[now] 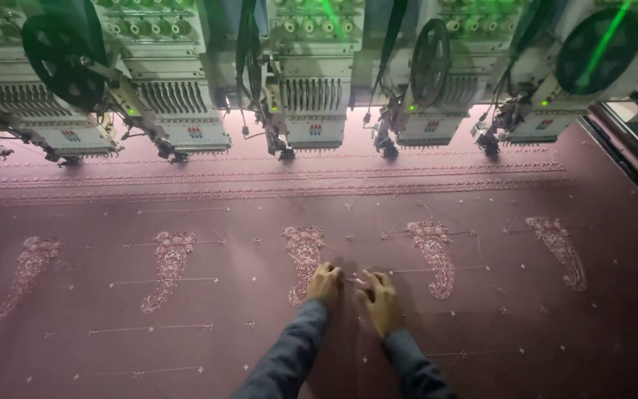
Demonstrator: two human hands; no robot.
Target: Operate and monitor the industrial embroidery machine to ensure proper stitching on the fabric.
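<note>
A wide mauve fabric point(260, 347) lies stretched flat under a row of embroidery machine heads. Pink paisley motifs are stitched across it. My left hand point(324, 284) rests on the cloth beside one paisley motif point(303, 260), fingers curled. My right hand point(379, 299) sits a little to the right, fingers pinched near a thin loose thread point(354, 280) that runs between the two hands. Both arms wear grey-blue sleeves. Whether either hand truly grips the thread is too small to tell.
Several embroidery heads point(311, 111) with needles hang over the far edge of the fabric. Stitched border lines point(275, 185) run across below them. Other paisley motifs point(434, 255) flank the hands. The frame's dark edge point(629, 159) runs along the right.
</note>
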